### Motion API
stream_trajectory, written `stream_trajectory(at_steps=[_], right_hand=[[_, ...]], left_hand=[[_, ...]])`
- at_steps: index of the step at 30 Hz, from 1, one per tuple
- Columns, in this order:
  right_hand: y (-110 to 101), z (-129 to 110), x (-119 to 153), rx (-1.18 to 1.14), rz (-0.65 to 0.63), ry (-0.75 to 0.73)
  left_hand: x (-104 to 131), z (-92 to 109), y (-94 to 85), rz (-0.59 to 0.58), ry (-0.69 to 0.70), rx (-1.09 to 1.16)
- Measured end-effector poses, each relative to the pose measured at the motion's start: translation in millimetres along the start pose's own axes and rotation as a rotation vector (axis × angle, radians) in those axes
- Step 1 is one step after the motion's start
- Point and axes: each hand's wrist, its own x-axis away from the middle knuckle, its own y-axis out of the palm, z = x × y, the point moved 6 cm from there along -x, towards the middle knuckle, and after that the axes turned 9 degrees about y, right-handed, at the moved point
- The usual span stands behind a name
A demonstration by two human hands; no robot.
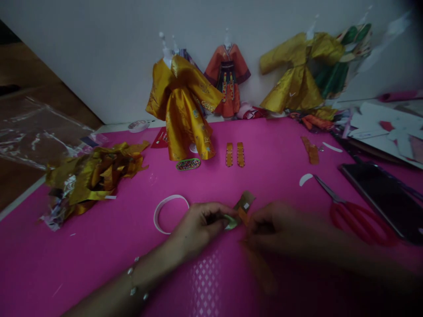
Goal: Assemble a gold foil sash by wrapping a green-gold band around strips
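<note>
My left hand (201,226) is closed, thumb and fingers pinching a small shiny pale-green piece (231,222). To its right my right hand (271,226) is closed too, its fingertips gripping an orange fabric strip (243,216). The strip's blurred lower part (262,268) trails below that hand toward me. Just beyond the fingers a brown-gold scrap (247,200) with a small white square sticks up. Whether the green piece and the strip are joined, I cannot tell. A white ring-shaped band (172,197) lies behind my left wrist.
Red-handled scissors (355,220) and a black phone (380,198) lie at right. A heap of gold cloth scraps (95,174) is at left. Two trimmed gold strips (240,154) lie near a dressed gold doll figure (185,105). More dressed figures line the wall. Pink table (115,255) underneath.
</note>
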Motion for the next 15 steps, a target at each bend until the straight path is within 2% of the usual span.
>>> stream_trajectory(at_steps=[3,9,15], right_hand=[[-1.3,8.6,-7.1,0.019,0.026,-0.011],[-5.8,10.5,-8.9,0.035,0.089,-0.031],[-6.1,10.6,-9.2,0.077,0.107,-0.023]], left_hand=[[-0.6,-0.1,0.9,0.009,-0.022,0.072],[0.9,1.5,6.0,-0.007,-0.014,0.182],[2.9,1.6,7.8,-0.023,-0.004,0.163]])
